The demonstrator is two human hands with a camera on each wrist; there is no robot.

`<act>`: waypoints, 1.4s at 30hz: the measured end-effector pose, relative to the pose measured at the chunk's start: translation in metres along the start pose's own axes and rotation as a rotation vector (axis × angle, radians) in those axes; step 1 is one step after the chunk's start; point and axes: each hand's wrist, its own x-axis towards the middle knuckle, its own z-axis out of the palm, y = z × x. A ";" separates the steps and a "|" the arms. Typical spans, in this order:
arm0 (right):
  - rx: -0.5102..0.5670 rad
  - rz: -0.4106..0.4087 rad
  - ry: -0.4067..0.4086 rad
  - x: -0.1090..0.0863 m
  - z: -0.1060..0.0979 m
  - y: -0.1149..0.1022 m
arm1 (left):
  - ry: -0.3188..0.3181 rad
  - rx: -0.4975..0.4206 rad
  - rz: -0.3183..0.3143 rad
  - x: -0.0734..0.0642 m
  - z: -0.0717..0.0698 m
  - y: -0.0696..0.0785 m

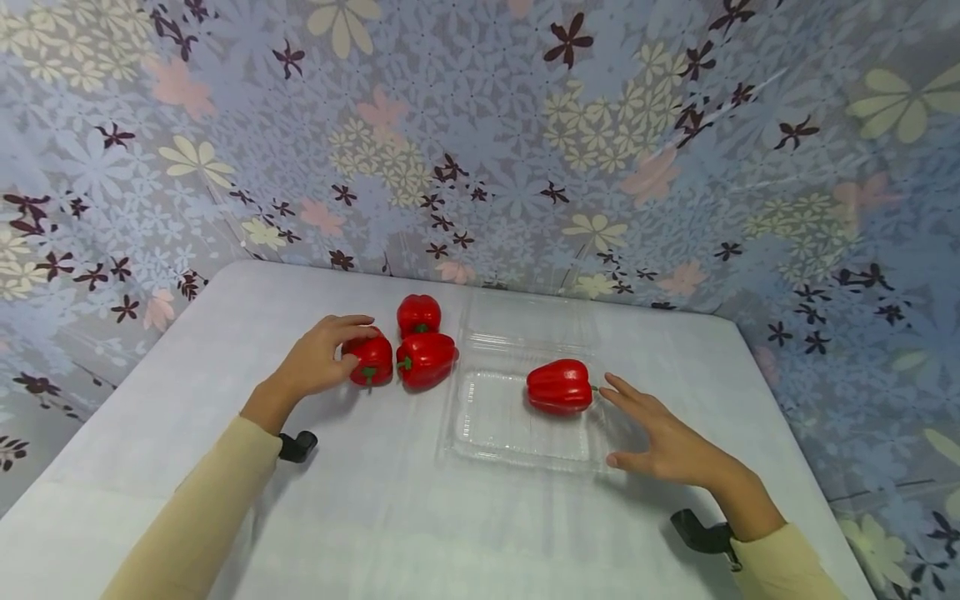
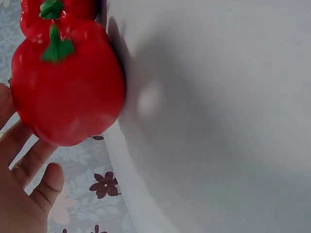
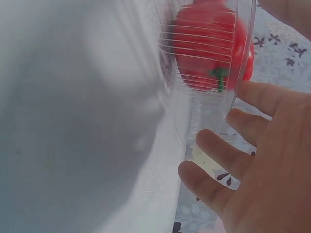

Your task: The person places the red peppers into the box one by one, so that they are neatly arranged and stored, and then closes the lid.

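Noting left hand (image 1: pixel 318 354) curved round a red pepper (image 1: pixel 378 358), right hand (image 1: pixel 663 437) spread beside the clear box (image 1: pixel 491 417). I judge the pepper light, stiff, slick: take its broad sides, not the stem (image 1: pixel 368 376).

Bare counter (image 1: pixel 367 508) leaves room before the clear container (image 1: pixel 495 417), whose left half is free beside its pepper (image 1: pixel 558 386). The left pepper (image 1: pixel 372 358) and middle pepper (image 1: pixel 427 361) obstruct the left grip's (image 1: pixel 318 354) direct way there; the rear pepper (image 1: pixel 418 315) hinders passing behind.
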 end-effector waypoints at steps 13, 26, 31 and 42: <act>0.014 -0.025 0.012 0.001 0.000 0.002 | 0.089 0.106 -0.047 -0.008 -0.003 -0.004; 0.024 -0.047 0.025 0.003 -0.003 0.003 | 0.025 0.116 -0.006 -0.004 0.000 0.004; 0.024 -0.062 0.028 0.003 -0.002 0.004 | 0.012 0.098 -0.038 -0.009 0.002 0.004; 0.042 -0.060 0.033 -0.002 0.002 0.004 | -0.039 0.081 -0.110 -0.011 0.008 0.011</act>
